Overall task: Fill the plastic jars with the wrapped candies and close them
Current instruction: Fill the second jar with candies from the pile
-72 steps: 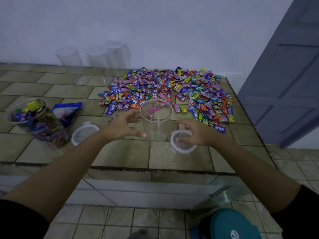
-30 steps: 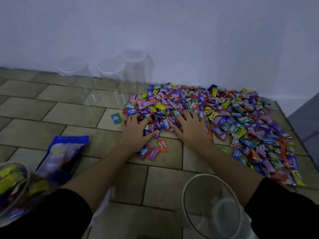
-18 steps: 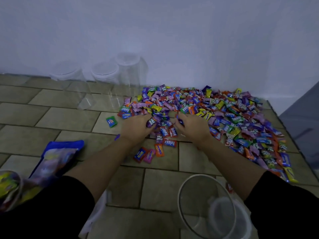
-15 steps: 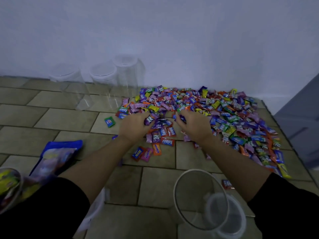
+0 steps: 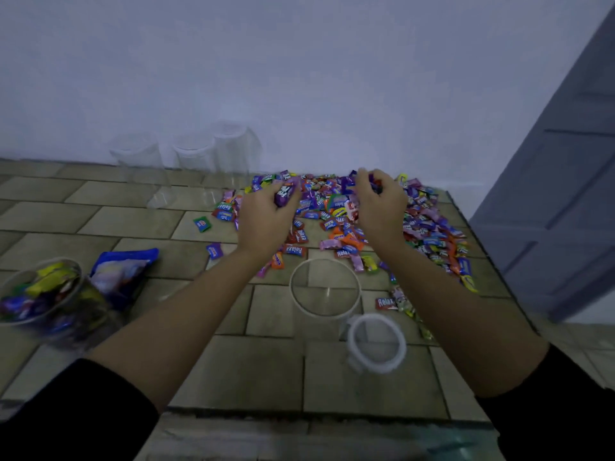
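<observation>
A wide pile of wrapped candies [image 5: 429, 224] covers the far right of the tiled counter [image 5: 253, 371]. My left hand [image 5: 266, 214] is closed around a handful of candies, lifted off the pile's near edge. My right hand [image 5: 377, 207] is also closed on candies beside it. An open clear plastic jar [image 5: 324, 289] stands just in front of both hands, between my forearms. Its white-rimmed lid [image 5: 377, 344] lies to the jar's near right.
A candy-filled jar [image 5: 43, 294] stands at the left edge beside a blue candy bag [image 5: 123, 271]. Three clear empty jars [image 5: 193, 154] line the back wall. A grey door [image 5: 565, 181] is at right. The counter's front edge runs near my elbows.
Both hands closed on candies and lifted them off the pile. Loose candies were dragged toward the open jar. The view pulled back, showing more of the counter.
</observation>
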